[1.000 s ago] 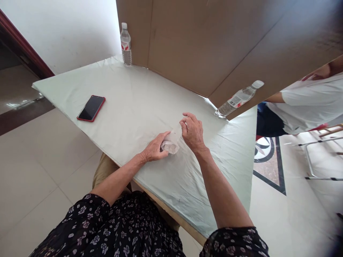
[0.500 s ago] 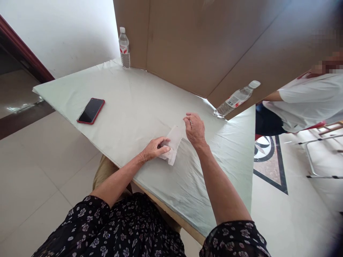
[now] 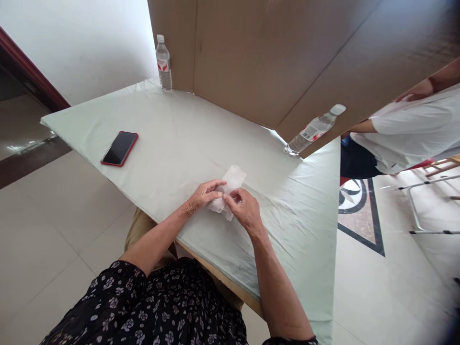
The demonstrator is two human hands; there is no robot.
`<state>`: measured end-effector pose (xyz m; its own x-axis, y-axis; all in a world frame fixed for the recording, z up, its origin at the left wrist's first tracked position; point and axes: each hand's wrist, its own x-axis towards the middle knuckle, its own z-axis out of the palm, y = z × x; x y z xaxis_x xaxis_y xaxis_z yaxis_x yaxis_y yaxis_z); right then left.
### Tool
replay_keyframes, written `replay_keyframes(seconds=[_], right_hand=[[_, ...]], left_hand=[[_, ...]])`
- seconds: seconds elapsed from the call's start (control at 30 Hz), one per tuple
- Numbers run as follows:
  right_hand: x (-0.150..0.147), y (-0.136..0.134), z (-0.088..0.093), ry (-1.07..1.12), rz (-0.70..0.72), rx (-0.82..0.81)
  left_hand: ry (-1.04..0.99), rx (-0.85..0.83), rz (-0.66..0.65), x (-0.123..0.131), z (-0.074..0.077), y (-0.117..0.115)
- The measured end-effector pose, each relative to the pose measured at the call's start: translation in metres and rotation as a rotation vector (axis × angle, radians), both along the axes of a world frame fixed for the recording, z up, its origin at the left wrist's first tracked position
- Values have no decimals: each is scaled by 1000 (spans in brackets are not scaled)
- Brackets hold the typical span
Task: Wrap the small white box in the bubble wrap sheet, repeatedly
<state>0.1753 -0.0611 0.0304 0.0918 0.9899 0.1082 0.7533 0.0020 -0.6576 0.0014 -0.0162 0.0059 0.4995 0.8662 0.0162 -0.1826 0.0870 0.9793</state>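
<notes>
Admittedly, both hands (image 3: 207, 194) (image 3: 246, 210) partly hide the white sheet (image 3: 234, 177) they hold.

The hands (image 3: 246, 208) partly hide the white sheet (image 3: 234, 176).

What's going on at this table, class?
Someone in a dark flowered top is handling a thin whitish wrap over the pale-covered table. The left hand holds it; the right hand meets it too, though whether it pinches the wrap is hard to tell. A red-edged phone lies off to the left, and two bottles stand by the brown panel.
</notes>
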Motion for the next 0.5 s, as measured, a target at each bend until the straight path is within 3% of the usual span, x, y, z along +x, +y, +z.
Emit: replay_keyframes(seconds=[0.17, 0.37, 0.5], right_hand=[[6, -4, 0, 56, -45, -6], [24, -18, -10, 363, -239, 65], [30, -16, -17, 511, -258, 30]], left_hand=[[-92, -63, 74, -1, -4, 1], [-130, -80, 133, -2, -9, 5], [-121, -62, 141, -2, -8, 4]])
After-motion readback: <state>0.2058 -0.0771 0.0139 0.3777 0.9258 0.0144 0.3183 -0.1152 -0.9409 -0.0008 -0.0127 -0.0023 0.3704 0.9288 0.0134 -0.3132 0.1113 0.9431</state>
